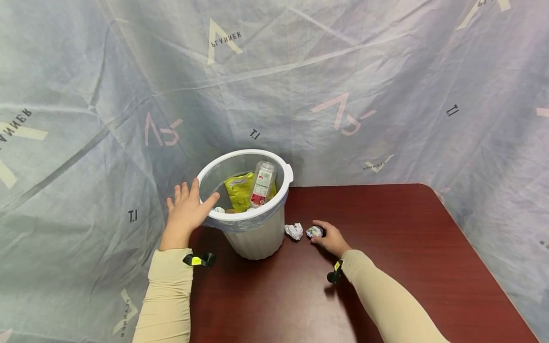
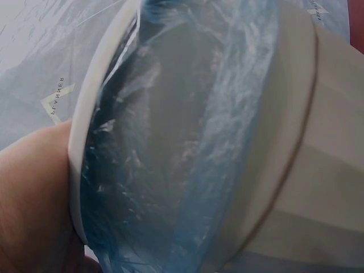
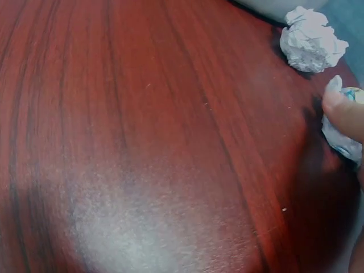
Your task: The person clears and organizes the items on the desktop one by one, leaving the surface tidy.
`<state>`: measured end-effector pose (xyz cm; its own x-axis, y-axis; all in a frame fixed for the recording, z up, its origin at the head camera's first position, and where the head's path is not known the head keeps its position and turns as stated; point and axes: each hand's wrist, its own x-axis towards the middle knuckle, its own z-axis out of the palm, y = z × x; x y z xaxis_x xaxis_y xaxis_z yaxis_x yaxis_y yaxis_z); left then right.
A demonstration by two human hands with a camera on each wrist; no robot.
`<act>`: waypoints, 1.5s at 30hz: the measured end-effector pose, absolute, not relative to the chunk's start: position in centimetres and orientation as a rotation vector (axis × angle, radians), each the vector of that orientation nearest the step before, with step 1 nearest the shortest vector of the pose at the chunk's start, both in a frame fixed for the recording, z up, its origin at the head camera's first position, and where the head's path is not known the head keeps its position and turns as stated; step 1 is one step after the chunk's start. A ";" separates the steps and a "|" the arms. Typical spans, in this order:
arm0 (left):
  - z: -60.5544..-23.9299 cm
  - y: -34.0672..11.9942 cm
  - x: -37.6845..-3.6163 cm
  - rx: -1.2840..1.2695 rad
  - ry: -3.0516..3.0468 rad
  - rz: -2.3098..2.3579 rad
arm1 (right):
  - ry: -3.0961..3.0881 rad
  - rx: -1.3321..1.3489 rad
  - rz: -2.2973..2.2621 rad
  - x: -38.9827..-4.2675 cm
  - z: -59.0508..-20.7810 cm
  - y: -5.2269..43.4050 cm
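We see the left hand (image 1: 187,209) at centre left of the head view, fingers spread and laid flat against the rim of the bin (image 1: 257,238), thumb hooked over the edge; it presses there and holds nothing. In the left wrist view the bin (image 2: 318,142) fills the frame, its blue liner (image 2: 187,142) folded over the rim.

Just right of the bin's foot, the right hand (image 1: 329,238) rests on the table (image 1: 407,247) with its fingertips closing on a paper wad (image 1: 314,232). The right wrist view shows a fingertip (image 3: 344,114) pressed on that wad (image 3: 341,142) at the right edge of the frame; whether the pinch is complete we cannot tell for certain.

A second wad (image 1: 294,231) lies free just left of the first, between it and the bin, so the right hand is clearly nearer both. The bin mouth sits up and to the left of the held wad. Inside the bin we see a bottle (image 1: 262,183) and a yellow packet (image 1: 240,190).
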<state>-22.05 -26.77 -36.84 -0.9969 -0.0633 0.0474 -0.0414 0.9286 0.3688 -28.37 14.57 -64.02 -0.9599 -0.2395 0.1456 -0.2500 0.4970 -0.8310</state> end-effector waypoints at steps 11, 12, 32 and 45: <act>-36.6 -26.6 -21.7 0.081 -3.016 -0.587 | -2.691 0.402 1.358 -28.5 -63.5 14.7; -36.6 -26.7 -21.7 0.081 -3.015 -0.589 | -2.691 0.397 1.356 -28.5 -63.3 14.7; -36.9 -26.7 -22.2 0.090 -2.999 -0.587 | -2.564 0.440 1.278 -32.4 -53.2 14.4; -37.2 -26.7 -22.0 0.099 -2.998 -0.591 | -2.555 0.448 1.287 -33.4 -45.7 14.1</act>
<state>-22.02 -26.68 -37.18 -0.9943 -0.0798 0.0702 -0.0472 0.9233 0.3811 -33.38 14.07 -45.70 -0.9228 -0.1607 0.3503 -0.3771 0.5636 -0.7349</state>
